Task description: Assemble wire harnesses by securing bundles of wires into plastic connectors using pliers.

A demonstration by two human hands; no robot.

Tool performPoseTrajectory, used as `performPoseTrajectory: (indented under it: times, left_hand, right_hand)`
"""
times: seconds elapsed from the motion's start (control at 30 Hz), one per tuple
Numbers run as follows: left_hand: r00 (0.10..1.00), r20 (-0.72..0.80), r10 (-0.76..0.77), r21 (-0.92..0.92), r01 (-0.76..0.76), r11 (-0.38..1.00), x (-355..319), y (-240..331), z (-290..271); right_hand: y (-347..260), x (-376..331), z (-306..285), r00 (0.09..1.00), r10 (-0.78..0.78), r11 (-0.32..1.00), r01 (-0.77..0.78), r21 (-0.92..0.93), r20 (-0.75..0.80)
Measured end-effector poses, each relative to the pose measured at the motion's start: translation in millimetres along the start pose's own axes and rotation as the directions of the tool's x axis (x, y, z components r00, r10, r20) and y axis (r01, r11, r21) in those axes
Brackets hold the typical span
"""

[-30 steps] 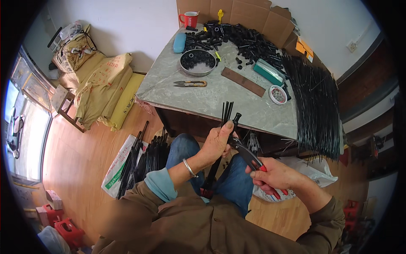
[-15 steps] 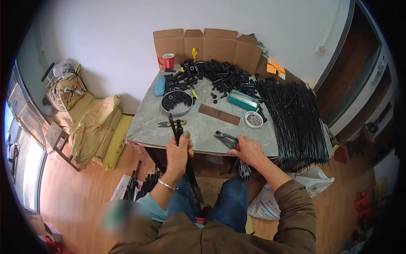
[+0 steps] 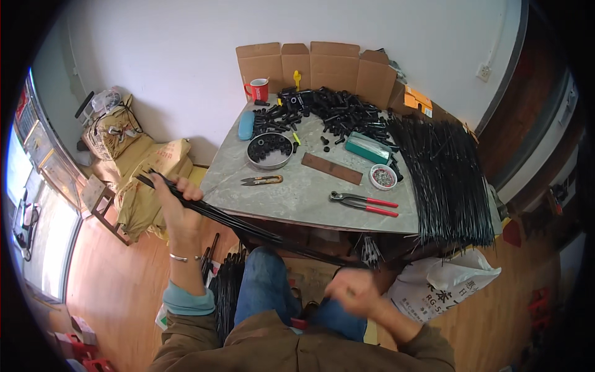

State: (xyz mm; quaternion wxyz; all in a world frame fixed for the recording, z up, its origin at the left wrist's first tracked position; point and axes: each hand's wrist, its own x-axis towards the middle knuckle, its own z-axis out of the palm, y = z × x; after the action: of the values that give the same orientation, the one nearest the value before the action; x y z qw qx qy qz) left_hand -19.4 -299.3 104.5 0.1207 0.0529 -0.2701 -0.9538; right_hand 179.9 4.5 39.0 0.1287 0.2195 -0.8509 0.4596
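Left hand closed around a bundle of black rods; right hand well apart from it, above the lap

Two hands are in view, and one bundle is held, its rods too tightly packed to count; on the grey table lie one pair of pincers, one pair of snips, one brown flat bar, one blue case and one teal box; one metal bowl, one white tub and one red mug stand there too; the heap of black parts and the spread of black rods are too many to count.

Dark printed characters show on the white sack on the floor at right; red lettering marks the tan sacks at left; the mug bears a small pale print.

The held bundle is thin, long and dark, with a dull sheen; it slants from the left hand, left of the table, down to the right past the table's near edge, above the knees; the left fingers wrap its upper end, several tips jutting beyond the thumb; the right hand is blurred, near the bundle's lower end, and I cannot tell whether it grips or touches anything.
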Motion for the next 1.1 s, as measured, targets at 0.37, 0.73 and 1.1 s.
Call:
performPoseTrajectory:
  times: [0.37,0.73,1.1]
  left_hand:
    - [0.184,0.118,-0.976,0.403,0.889,0.217,-148.9,-173.8,-86.9]
    - [0.639,0.670,-0.378,0.706,-0.391,0.591,-182.2,-143.3,2.9]
    - [0.607,0.689,-0.396,0.707,-0.444,0.550,-119.0,-134.3,-29.3]
  right_hand:
    - [16.5,-67.7,-35.6,0.501,0.719,0.636,-0.196,0.746,-0.481]
    - [71.0,-19.9,70.1,0.899,0.378,0.846,-0.433,-0.313,-0.223]
    - [56.2,8.0,53.3,0.841,0.537,0.702,-0.400,0.589,-0.069]
